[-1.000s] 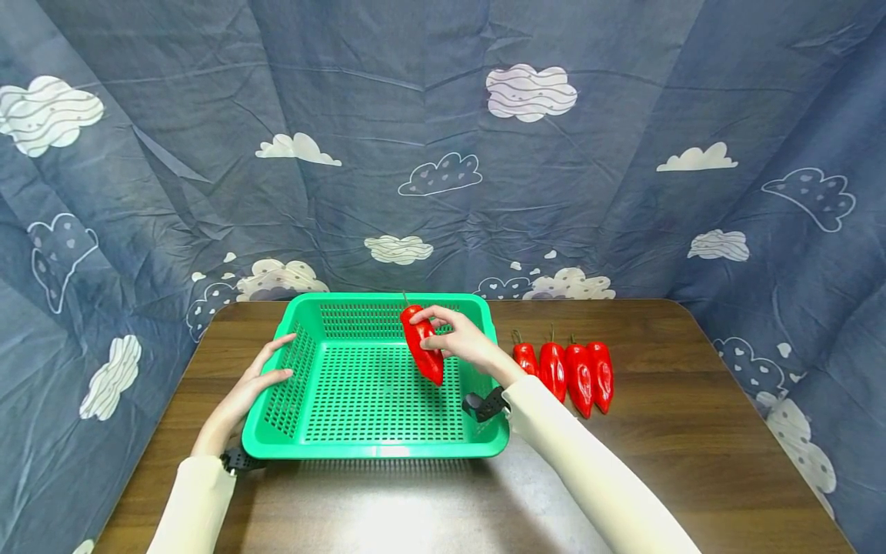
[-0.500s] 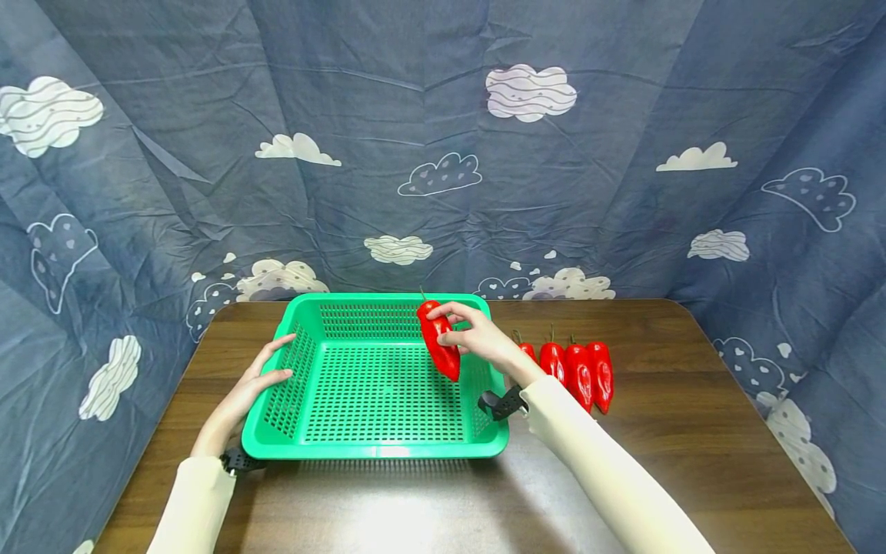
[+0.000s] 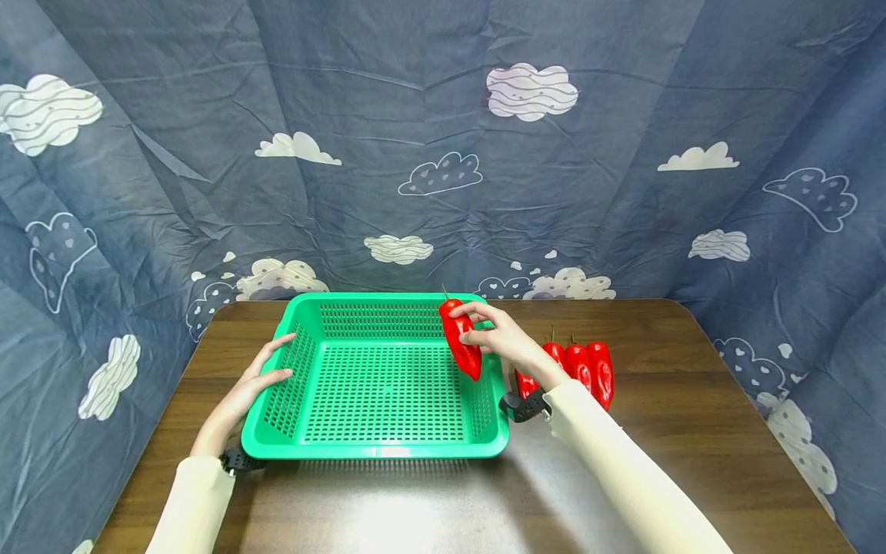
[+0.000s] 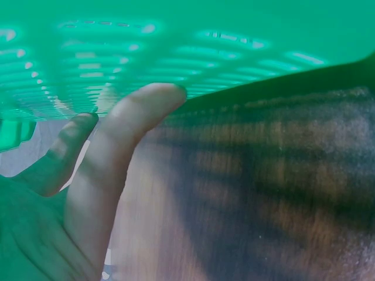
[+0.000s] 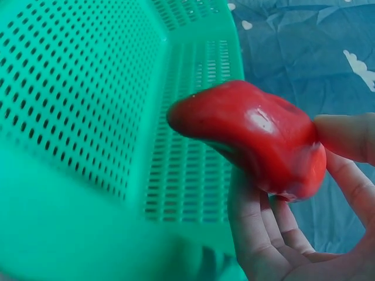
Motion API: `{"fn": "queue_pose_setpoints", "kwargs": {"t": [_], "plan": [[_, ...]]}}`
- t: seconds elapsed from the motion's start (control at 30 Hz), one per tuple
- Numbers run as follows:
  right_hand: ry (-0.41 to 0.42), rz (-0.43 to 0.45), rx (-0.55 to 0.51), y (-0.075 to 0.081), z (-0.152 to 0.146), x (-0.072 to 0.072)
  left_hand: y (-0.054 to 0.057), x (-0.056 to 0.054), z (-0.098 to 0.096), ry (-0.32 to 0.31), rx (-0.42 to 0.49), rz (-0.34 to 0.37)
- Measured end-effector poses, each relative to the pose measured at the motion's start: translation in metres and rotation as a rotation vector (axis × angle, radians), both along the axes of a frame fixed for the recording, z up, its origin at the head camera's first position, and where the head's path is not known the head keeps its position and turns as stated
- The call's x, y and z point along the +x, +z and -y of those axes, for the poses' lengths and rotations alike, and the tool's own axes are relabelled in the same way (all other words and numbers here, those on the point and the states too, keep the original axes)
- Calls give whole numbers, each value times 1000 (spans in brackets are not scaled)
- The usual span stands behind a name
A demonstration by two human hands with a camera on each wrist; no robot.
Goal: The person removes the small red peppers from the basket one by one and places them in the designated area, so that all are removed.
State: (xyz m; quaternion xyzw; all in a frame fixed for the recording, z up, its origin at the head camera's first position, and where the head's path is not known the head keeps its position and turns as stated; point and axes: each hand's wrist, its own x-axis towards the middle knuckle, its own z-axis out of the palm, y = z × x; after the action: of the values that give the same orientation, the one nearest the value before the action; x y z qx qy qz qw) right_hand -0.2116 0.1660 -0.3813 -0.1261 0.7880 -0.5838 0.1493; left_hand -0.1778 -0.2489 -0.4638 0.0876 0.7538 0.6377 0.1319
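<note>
In the head view, my right hand (image 3: 508,342) pinches a shiny red pepper (image 3: 460,338) between thumb and fingers, stem up, over the right side of a green perforated basket (image 3: 377,451). The right wrist view shows the pepper (image 5: 252,129) with its pointed tip toward the basket and my fingers at its stem end. My left hand (image 3: 238,396) holds the basket's left side, thumb and a finger lying across the rim. Up close in the left wrist view, fingers (image 4: 102,175) of that hand press against the outer wall from below the rim.
Several more red peppers (image 3: 602,369) lie side by side on the wooden table (image 3: 681,415) right of the basket, partly hidden behind my right forearm. A dark blue curtain (image 3: 374,100) with white clouds hangs behind the table.
My right hand has moved to the right with the red pepper, from over the basket's inside toward its right rim. The left hand and basket have stayed in place.
</note>
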Motion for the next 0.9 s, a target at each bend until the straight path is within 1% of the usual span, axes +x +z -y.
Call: {"fn": "queue_pose_setpoints", "kwargs": {"t": [0.07, 0.3, 0.43, 0.53, 0.67, 0.8, 0.9], "plan": [[-6, -7, 10, 0, -5, 0, 0, 0, 0, 1, -13, -9], [-30, -26, 20, -1, -20, 1, -2, -1, 0, -1, -6, 10], [-42, -14, 6, -4, -28, 2, -2, -2, 0, -2, -60, -44], [-57, -5, 2, -6, -34, 3, -2, -2, 0, -1, -41, -28], [-74, -7, 7, -8, -42, 4, -2, -2, 0, 2, 5, 18], [-101, -3, 8, -9, -49, 6, -1, -2, 0, -1, -3, 4], [-117, 3, 15, -8, -52, 8, -1, -1, 0, 2, 1, 10]]}}
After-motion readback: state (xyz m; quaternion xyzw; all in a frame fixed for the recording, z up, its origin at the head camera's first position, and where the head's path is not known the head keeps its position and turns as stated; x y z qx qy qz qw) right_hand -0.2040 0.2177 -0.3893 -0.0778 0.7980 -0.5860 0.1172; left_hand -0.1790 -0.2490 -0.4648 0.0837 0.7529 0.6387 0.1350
